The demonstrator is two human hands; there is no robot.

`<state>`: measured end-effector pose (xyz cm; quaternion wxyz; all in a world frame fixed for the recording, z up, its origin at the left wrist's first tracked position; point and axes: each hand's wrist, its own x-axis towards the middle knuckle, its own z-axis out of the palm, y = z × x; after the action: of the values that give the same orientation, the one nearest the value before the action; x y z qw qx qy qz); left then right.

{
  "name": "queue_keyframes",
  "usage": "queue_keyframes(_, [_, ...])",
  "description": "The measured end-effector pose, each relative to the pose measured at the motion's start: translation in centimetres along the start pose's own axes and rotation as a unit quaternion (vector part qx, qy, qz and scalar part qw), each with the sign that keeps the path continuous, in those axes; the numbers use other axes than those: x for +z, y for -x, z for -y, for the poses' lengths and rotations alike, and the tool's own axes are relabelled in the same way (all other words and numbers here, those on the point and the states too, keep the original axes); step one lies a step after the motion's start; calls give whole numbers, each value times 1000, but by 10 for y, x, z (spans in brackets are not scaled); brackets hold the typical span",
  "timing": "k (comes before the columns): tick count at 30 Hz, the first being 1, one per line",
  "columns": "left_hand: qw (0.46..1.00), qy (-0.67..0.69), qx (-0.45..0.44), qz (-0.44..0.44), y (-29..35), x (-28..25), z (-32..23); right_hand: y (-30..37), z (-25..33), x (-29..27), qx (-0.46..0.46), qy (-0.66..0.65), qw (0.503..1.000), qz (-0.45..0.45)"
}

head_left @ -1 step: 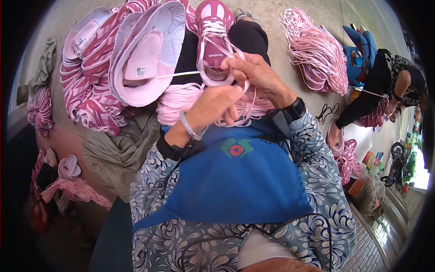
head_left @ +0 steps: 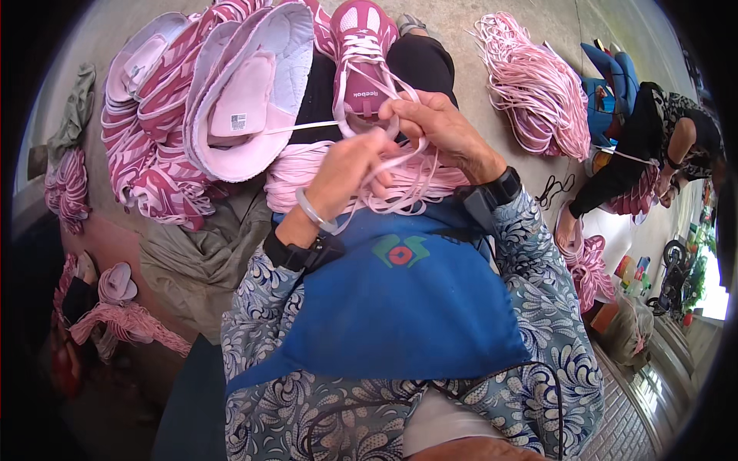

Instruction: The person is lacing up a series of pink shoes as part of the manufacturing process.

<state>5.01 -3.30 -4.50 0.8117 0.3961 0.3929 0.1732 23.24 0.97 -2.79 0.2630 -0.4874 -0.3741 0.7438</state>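
Observation:
In front of me, a pink and burgundy sneaker (head_left: 363, 81) rests on my lap, toe pointing away, partly threaded with pale pink lace. My right hand (head_left: 450, 132) pinches a shoelace (head_left: 409, 94) between thumb and fingers at the right of the shoe opening. Just left of it, my left hand (head_left: 347, 173) has its fingers curled round the lace near the heel; motion blurs its fingertips a little. Another stretch of lace runs left from the shoe over a pale insole. Under both hands lies a bundle of pink laces (head_left: 296, 170) against my blue apron (head_left: 392, 307).
Stacked pink sneakers (head_left: 165, 115) and shoe uppers with pale linings (head_left: 288, 58) crowd my left side. A large heap of pink laces (head_left: 530, 92) lies on the concrete floor at right. Beyond it a co-worker (head_left: 676, 138) sits bent over pink shoe pieces. Grey-green cloth (head_left: 200, 253) lies at left.
My left hand has shifted slightly up and to the left, its fingers now closer to the shoe opening. The right hand has barely moved, and the sneaker stays put.

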Motion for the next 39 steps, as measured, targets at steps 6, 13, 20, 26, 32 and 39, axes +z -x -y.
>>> queue_keyframes(6, [889,428,17,-161,-26,-9,7,5,0,8,-8,41,999,24])
queue_keyframes(13, [874,457,151,-74,-48,-1,35,15,6,-8,-9,63,989,130])
queue_keyframes(20, [892,419,108,-129,-30,5,22,22,2,20,-206,451,856,146])
queue_keyframes(26, [915,396,11,-69,-5,-1,-9,36,-6,43,-198,518,823,122])
queue_keyframes(32, [929,329,105,-137,-3,-8,-7,34,25,19,-242,466,849,55])
queue_keyframes(39, [969,161,120,-146,2,1,-10,-37,4,-16,-368,490,761,-213])
